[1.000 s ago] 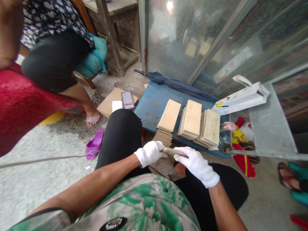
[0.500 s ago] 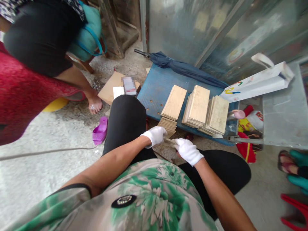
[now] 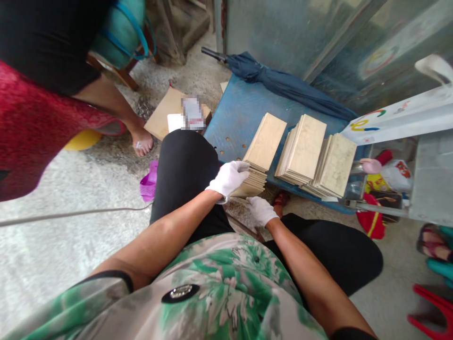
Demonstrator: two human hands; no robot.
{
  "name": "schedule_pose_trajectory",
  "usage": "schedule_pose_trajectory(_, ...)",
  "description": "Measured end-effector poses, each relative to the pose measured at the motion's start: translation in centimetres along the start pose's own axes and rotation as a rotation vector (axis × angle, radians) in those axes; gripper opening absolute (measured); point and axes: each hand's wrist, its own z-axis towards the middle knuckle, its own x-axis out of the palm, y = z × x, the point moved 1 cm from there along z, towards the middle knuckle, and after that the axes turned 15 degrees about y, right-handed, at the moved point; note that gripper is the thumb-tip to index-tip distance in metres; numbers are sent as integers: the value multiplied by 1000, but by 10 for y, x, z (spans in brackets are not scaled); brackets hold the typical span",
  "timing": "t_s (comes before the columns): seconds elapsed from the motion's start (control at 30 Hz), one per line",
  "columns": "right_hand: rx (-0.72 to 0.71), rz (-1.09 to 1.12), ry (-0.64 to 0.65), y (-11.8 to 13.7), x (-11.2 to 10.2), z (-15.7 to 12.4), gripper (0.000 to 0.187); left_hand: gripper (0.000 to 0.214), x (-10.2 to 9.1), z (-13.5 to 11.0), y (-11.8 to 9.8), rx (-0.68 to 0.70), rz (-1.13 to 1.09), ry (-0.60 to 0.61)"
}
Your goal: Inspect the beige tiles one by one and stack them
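My left hand (image 3: 230, 180), in a white glove, reaches to the near end of a leaning row of thin wooden boards (image 3: 253, 183). Its fingers are stretched out and touch the row's left side. Lower and to the right, my gloved right hand (image 3: 261, 211) is closed on the end of a thin wooden board (image 3: 239, 200), seen almost edge-on. Behind the row, a left stack of boards (image 3: 266, 141), a middle stack (image 3: 305, 147) and a right stack (image 3: 337, 163) lie on a blue bench (image 3: 230, 113).
A folded dark umbrella (image 3: 283, 82) lies along the bench's back edge. A white paper bag (image 3: 399, 118) stands at the right. Left are a cardboard piece (image 3: 164, 113), a purple slipper (image 3: 149, 183) and another person's bare foot (image 3: 142, 141). A cable (image 3: 88, 217) crosses the floor.
My left hand has let go of the thin board and moved up to the row of boards. My right hand has shifted slightly left and up. The view has also shifted.
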Motion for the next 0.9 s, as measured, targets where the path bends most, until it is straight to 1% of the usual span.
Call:
schedule_pose_trajectory(0.1, 10, 11, 10, -2, -1, 11, 35, 36, 1, 2, 2, -9, -34, 14)
schedule_pose_trajectory(0.2, 24, 21, 7, -3, 3, 15, 37, 35, 3, 5, 4, -12, -68, 12)
schedule_pose_trajectory(0.33, 38, 31, -19, -4, 10, 14, 40, 34, 4, 6, 3, -18, -49, 10)
schedule_pose_trajectory(0.47, 42, 44, -55, -1, 8, 12, 37, 34, 3, 7, 3, -27, -51, 23)
schedule_pose_trajectory(0.67, 69, 65, -126, -1, 5, 9, 35, 38, 8, 15, 16, -62, -117, -24)
schedule_pose_trajectory(0.73, 75, 73, -150, -3, 5, 7, 35, 40, 11, 18, 19, -80, -71, -21)
schedule_pose_trajectory(0.9, 108, 101, -230, -7, 3, 1, 40, 39, 16, 22, 24, -89, 97, 50)
